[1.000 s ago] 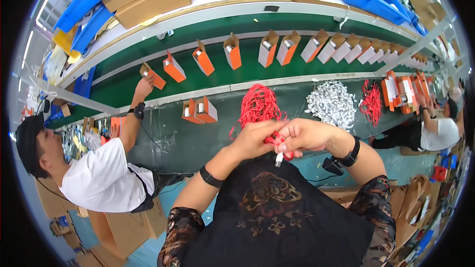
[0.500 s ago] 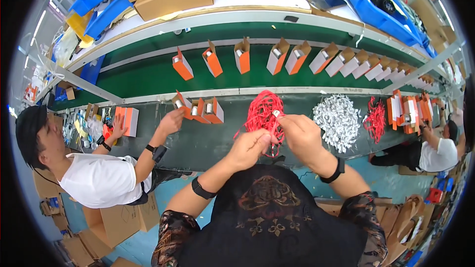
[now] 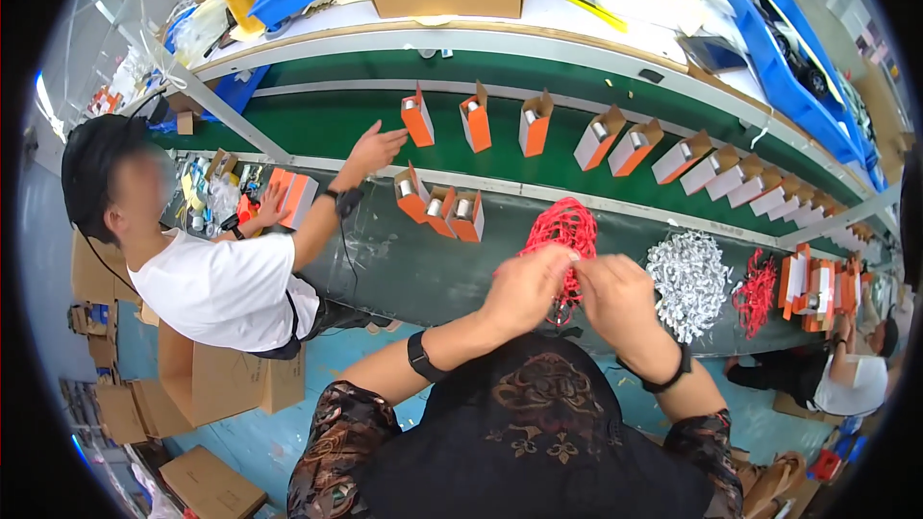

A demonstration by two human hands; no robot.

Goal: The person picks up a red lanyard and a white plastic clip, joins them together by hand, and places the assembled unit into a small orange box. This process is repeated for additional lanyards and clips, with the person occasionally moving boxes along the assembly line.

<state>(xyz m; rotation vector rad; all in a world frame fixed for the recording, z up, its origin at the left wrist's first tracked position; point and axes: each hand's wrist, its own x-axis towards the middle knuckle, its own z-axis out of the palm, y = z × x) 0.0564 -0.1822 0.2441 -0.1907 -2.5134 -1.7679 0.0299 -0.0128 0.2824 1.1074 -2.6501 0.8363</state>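
Note:
My left hand (image 3: 527,296) and my right hand (image 3: 623,300) are closed in pinches, fingertips nearly meeting above the dark bench. Between them shows the tip of a small white piece (image 3: 574,257), pinched by my right fingers. A red cord is in my left hand, mostly hidden by the fingers. Just beyond lies a tangled heap of red cords (image 3: 569,221), partly covered by my hands. Right of that heap is a pile of small silvery-white pieces (image 3: 688,285). A smaller bunch of red cords (image 3: 759,290) lies farther right.
Upright orange-and-white boxes (image 3: 535,125) with raised flaps line the green belt (image 3: 327,120). Several more boxes (image 3: 465,216) stand on the bench at left. A co-worker (image 3: 221,279) reaches toward the belt; another (image 3: 851,375) works at far right. A shelf (image 3: 385,36) overhangs the belt.
My view has shifted, so the scene sits farther right. My hands have come closer together, hiding the red cord. The left co-worker's hand has moved from the bench boxes to a belt box.

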